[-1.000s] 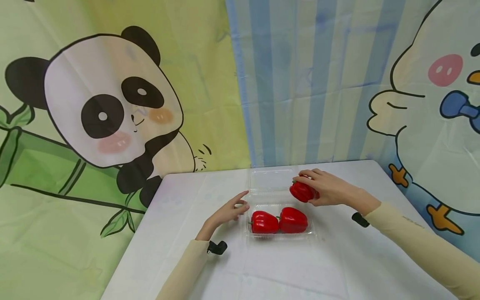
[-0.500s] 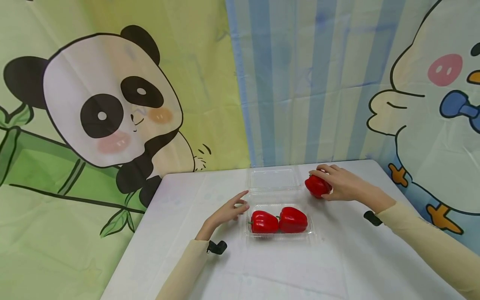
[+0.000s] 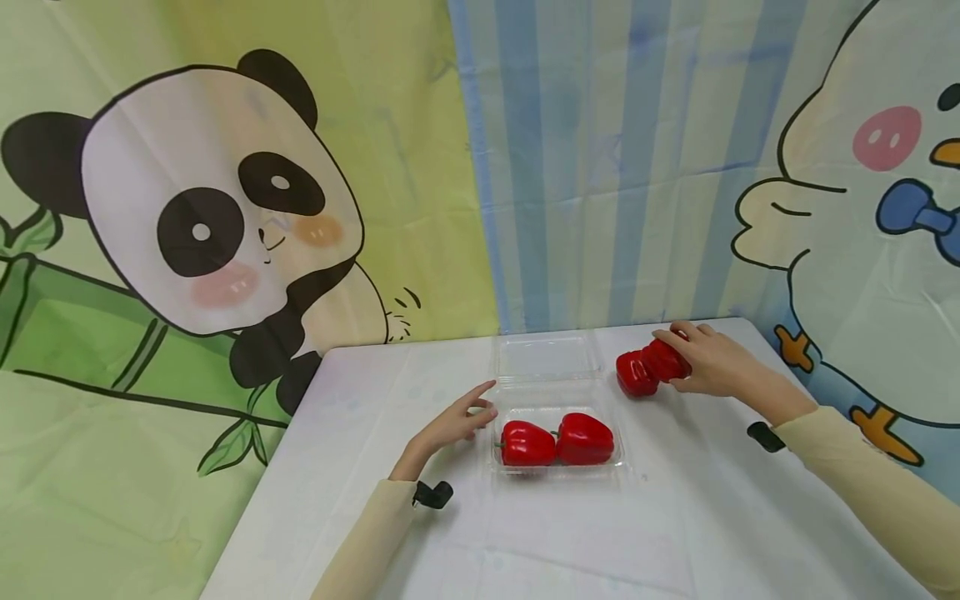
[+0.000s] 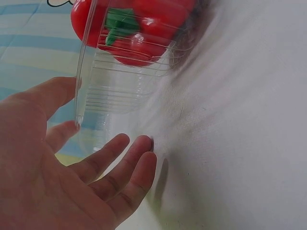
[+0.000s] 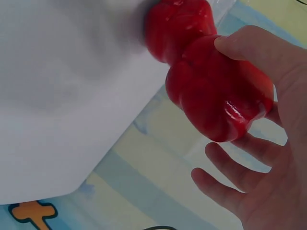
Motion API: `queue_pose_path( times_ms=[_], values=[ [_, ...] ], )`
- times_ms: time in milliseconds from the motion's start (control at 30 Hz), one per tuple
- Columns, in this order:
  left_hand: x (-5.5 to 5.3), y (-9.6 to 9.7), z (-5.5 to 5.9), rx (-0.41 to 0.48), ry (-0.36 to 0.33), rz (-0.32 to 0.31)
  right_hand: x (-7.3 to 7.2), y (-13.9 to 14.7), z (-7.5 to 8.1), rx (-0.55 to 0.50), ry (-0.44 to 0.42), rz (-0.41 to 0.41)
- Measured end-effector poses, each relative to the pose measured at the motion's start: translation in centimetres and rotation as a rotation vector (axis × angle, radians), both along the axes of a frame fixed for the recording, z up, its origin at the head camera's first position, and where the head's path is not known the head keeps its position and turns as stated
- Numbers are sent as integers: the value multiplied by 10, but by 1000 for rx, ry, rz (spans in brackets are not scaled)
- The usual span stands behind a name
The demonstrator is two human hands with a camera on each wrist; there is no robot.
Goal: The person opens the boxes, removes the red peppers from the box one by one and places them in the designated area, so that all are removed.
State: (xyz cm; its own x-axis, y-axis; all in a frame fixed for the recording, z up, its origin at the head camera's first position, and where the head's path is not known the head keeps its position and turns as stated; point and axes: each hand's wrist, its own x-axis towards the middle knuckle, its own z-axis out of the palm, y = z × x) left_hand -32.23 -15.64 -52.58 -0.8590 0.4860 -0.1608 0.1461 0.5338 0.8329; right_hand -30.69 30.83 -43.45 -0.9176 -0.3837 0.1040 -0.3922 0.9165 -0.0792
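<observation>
My right hand (image 3: pixel 712 362) grips a glossy red bell pepper (image 3: pixel 667 360) at the far right of the table, its thumb on top in the right wrist view. Beside it is a second red bell pepper (image 3: pixel 634 377); the two overlap in view, and I cannot tell if they touch. My left hand (image 3: pixel 453 421) is at the left edge of a clear plastic clamshell box (image 3: pixel 562 472), its fingers spread and its thumb at the rim in the left wrist view. Inside the box lie two more peppers, a left one (image 3: pixel 528 444) and a right one (image 3: pixel 585 439).
The box's clear lid (image 3: pixel 547 358) lies folded back behind it. White cloth covers the table (image 3: pixel 570 542). A printed curtain with a panda (image 3: pixel 202 167) and stripes hangs along the table's back edge.
My right hand has carried its pepper to the right, away from the box. The second pepper beside it has come into view. My left hand stays in place.
</observation>
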Motion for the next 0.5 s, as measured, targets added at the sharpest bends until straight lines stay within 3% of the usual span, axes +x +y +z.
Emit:
queue_pose_path(
  times_ms=[267,500],
  values=[
    [-1,-1,-2,-10,-5,6,-9,14,-13,0,-10,-73],
    [-1,-1,-1,-10,-21,4,-20,25,-29,-33,-95,-129]
  ],
)
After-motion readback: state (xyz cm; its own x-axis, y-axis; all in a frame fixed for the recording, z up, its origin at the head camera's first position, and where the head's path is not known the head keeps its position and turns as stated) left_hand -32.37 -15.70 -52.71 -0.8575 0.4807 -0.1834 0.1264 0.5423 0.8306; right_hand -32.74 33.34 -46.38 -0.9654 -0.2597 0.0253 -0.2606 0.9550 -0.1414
